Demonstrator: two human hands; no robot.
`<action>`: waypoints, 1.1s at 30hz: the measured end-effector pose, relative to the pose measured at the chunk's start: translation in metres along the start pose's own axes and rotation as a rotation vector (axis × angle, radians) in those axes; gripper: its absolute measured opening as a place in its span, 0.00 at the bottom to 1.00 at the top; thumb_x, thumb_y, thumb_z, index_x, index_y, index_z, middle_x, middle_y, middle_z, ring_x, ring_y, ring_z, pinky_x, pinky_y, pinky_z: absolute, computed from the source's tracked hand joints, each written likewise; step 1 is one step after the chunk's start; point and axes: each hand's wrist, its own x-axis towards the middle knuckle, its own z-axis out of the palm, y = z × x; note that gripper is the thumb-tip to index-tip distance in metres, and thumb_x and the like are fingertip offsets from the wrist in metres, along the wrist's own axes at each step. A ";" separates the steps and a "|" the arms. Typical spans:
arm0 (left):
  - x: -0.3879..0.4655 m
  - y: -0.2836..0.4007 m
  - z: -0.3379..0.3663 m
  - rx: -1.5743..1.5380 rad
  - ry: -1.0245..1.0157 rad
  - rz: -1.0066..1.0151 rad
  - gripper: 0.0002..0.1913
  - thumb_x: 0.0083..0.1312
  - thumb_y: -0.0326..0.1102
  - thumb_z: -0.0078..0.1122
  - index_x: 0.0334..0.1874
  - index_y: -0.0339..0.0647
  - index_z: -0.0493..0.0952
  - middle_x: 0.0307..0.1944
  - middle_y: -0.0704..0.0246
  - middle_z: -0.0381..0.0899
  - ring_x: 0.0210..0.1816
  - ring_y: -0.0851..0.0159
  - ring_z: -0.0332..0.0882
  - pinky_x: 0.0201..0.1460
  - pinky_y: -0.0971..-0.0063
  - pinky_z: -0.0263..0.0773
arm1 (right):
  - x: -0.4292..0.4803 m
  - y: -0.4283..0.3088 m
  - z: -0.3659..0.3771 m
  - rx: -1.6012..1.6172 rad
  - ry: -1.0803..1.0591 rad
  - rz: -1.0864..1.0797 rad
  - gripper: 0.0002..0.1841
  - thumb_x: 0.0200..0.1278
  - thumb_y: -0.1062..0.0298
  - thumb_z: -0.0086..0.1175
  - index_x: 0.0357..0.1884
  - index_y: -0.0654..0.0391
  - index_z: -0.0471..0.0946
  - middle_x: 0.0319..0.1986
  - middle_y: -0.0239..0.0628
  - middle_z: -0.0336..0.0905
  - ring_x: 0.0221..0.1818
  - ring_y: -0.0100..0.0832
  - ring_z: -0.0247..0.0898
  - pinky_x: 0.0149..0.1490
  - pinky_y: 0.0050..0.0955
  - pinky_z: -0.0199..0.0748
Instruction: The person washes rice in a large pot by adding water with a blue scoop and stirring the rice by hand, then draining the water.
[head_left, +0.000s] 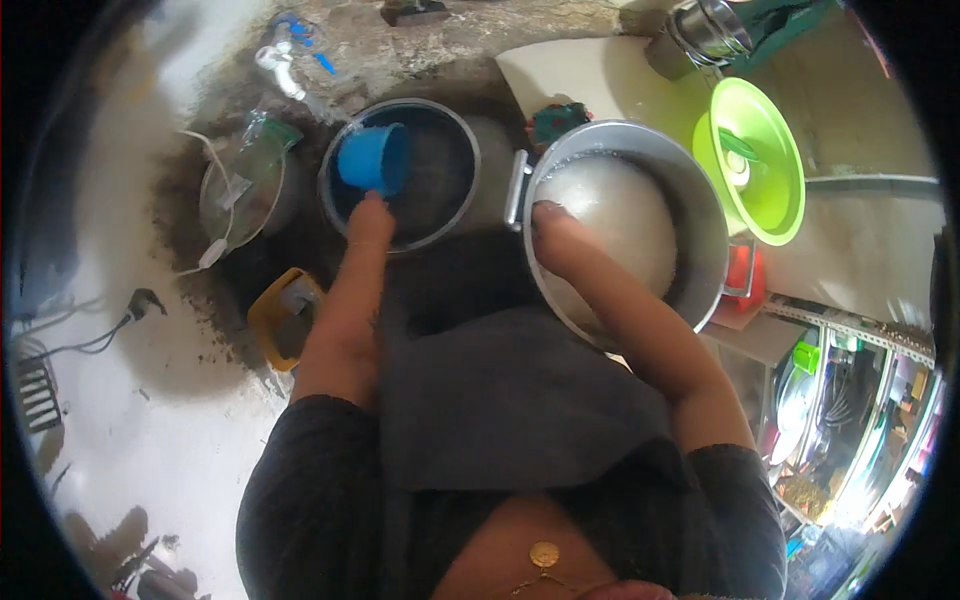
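A blue plastic dipper (365, 159) is in my left hand (373, 214), over a round bucket (474, 176) of dark water. From a white plastic tap (283, 71) at the upper left, water appears to run toward the bucket's rim. My right hand (559, 229) is inside a large aluminium pot (701, 217), by its left wall, above cloudy liquid (615, 202). Its fingers are partly hidden, so whether they grip anything cannot be told. A crumpled dark green cloth (556, 121) lies behind the pot.
A lime-green plastic basin (787, 172) leans right of the pot, a red object (750, 277) below it. Metal containers (709, 31) stand at the upper right. To the left are a clear-bagged container (244, 187), a white cord (216, 253) and a yellow container (262, 322). Shelves (821, 397) fill the lower right.
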 end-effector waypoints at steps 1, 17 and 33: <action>0.000 0.003 0.000 -0.022 -0.001 0.001 0.12 0.68 0.36 0.55 0.47 0.33 0.73 0.40 0.47 0.84 0.48 0.40 0.82 0.51 0.48 0.76 | -0.003 0.003 0.004 -0.044 -0.072 -0.050 0.17 0.61 0.61 0.56 0.48 0.60 0.79 0.48 0.49 0.78 0.54 0.51 0.75 0.57 0.48 0.75; -0.070 0.006 -0.055 -0.936 -0.035 -0.236 0.11 0.71 0.36 0.56 0.44 0.34 0.75 0.29 0.64 0.81 0.24 0.70 0.77 0.22 0.74 0.71 | -0.090 0.094 -0.081 -0.512 -0.643 -0.027 0.42 0.43 0.62 0.73 0.67 0.33 0.74 0.80 0.38 0.39 0.76 0.58 0.48 0.73 0.46 0.63; -0.179 0.131 -0.201 -0.906 0.077 0.099 0.11 0.70 0.36 0.59 0.47 0.37 0.76 0.29 0.68 0.81 0.23 0.74 0.76 0.22 0.76 0.69 | -0.051 0.012 -0.016 -0.116 -0.704 -0.001 0.27 0.62 0.64 0.56 0.65 0.54 0.73 0.55 0.50 0.80 0.52 0.44 0.81 0.43 0.43 0.80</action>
